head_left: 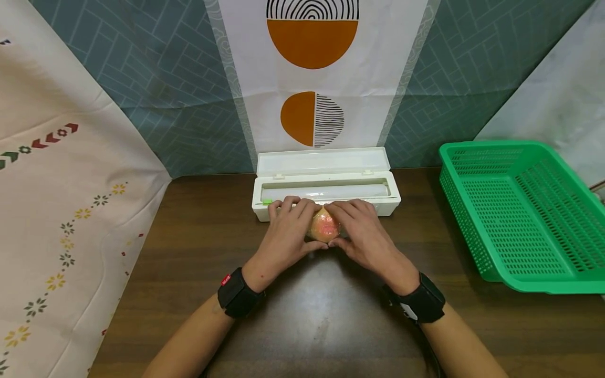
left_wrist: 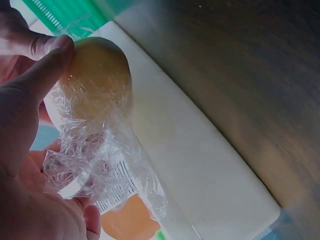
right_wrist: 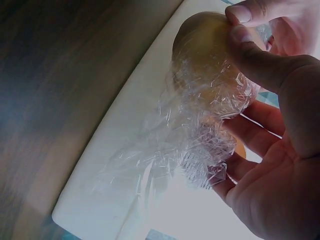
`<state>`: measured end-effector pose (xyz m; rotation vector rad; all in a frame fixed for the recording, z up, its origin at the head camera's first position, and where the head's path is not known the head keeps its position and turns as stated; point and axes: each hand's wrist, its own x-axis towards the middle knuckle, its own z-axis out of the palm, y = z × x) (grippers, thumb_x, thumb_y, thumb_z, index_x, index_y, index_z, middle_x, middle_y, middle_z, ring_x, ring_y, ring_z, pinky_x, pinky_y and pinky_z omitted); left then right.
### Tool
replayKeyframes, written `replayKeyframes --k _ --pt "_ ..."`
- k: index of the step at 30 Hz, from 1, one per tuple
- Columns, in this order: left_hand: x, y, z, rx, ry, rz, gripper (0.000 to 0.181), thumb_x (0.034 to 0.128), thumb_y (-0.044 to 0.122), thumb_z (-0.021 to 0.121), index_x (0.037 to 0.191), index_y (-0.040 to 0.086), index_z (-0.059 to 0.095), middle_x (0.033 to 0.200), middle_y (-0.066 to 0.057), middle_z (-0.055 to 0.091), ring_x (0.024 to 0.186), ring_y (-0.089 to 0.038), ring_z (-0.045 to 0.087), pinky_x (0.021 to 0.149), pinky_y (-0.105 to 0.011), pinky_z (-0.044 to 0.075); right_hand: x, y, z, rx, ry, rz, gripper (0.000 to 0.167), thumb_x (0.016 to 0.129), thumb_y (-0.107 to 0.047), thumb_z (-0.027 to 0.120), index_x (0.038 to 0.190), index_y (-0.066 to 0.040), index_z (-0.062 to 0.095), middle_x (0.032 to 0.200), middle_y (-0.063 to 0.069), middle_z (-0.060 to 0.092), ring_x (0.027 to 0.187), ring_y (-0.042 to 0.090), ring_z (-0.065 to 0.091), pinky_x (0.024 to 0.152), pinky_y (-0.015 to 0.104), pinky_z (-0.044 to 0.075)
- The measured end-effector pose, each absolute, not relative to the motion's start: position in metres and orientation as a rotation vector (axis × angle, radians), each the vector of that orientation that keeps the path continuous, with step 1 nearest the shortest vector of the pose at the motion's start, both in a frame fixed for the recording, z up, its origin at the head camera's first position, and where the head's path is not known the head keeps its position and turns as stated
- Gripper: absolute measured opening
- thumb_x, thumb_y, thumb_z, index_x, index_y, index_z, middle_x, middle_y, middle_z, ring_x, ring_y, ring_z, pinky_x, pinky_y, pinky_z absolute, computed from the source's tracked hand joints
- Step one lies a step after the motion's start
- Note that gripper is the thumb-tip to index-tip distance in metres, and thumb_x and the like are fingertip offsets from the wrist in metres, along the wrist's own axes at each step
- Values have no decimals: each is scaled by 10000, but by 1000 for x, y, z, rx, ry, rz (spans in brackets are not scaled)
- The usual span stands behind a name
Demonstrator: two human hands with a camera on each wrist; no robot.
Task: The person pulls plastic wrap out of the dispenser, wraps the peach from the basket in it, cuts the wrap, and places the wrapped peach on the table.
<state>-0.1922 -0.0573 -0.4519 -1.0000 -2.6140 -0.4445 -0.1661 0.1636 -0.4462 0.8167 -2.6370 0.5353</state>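
A round yellow-and-red fruit (head_left: 325,226) is held up between both hands, partly covered in crinkled cling film (right_wrist: 205,145). My left hand (head_left: 289,226) holds it from the left, thumb near its lower side and fingers toward the top. On the right, my right hand (head_left: 364,233) grips it in the same way, and the two thumbs nearly meet. Loose film bunches out beside the fruit in both wrist views. Just behind the hands stands a white cling film dispenser (head_left: 326,207), lid raised, with a roll (head_left: 326,191) inside. The fruit's exact kind is unclear.
A green plastic basket (head_left: 520,286) stands on the right of the brown wooden table (head_left: 212,241). Patterned cloth (head_left: 179,131) hangs behind the dispenser, and a white embroidered cloth (head_left: 104,252) drapes along the left side.
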Motion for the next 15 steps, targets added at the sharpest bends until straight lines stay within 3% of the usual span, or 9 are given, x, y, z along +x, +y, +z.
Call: replayKeyframes --k 7,15 --pt "-194 -59 -451 -991 -2635 -505 797 717 569 938 1315 154 615 1235 12 650 1236 -273 505 1005 -565 317 -166 164 -446 785 -2655 633 759 709 -224 1014 1318 -65 590 1260 103 693 1228 363 567 1061 579 401" --pt "-195 -62 -449 -961 -2681 -533 810 717 592 912 1357 166 656 1289 13 637 1230 -265 492 987 -555 322 -166 164 -446 791 -2617 626 733 717 -271 1017 1305 -28 654 1306 146 601 1265 369 507 1018 576 411"
